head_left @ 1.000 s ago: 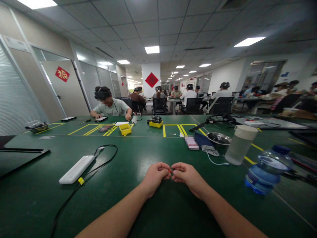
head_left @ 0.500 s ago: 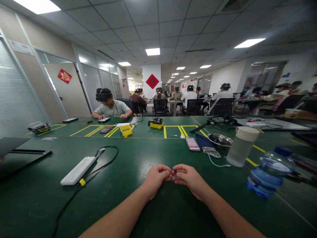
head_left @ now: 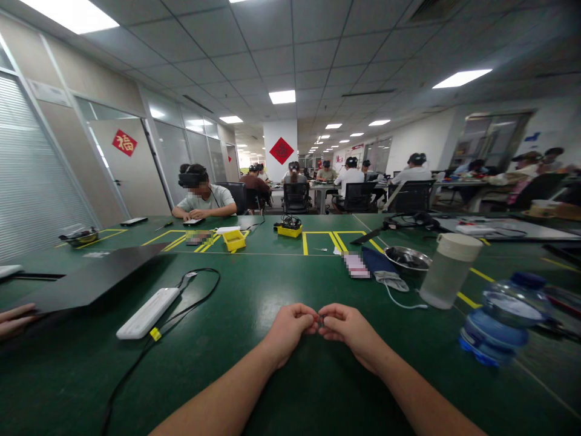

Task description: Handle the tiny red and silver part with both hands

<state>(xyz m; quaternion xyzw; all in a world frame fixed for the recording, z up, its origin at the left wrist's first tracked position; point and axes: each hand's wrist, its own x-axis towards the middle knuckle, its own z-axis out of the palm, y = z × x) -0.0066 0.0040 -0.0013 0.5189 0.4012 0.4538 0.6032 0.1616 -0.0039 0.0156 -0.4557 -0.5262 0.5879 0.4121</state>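
My left hand [head_left: 293, 332] and my right hand [head_left: 347, 327] meet fingertip to fingertip above the green table [head_left: 254, 387]. Both are closed in a pinch around a tiny reddish, dark-edged piece [head_left: 319, 319], mostly covered by the fingers. It is too small to tell its kind. Left of my hands lies a white power bank [head_left: 148, 313] with a black cable [head_left: 129, 362] that carries a yellow tag.
At the left edge another person's hand [head_left: 16, 320] holds a dark flat panel [head_left: 100, 278]. On the right stand a blue-tinted water bottle [head_left: 497, 330], a frosted tumbler [head_left: 449, 275] and a metal bowl [head_left: 406, 259]. Yellow trays [head_left: 233, 241] lie farther back; a person [head_left: 202, 197] sits opposite.
The dark panel at the left has swung farther into view, with the other person's hand now showing. The red in my fingertips shows less. The whole view has shifted slightly.
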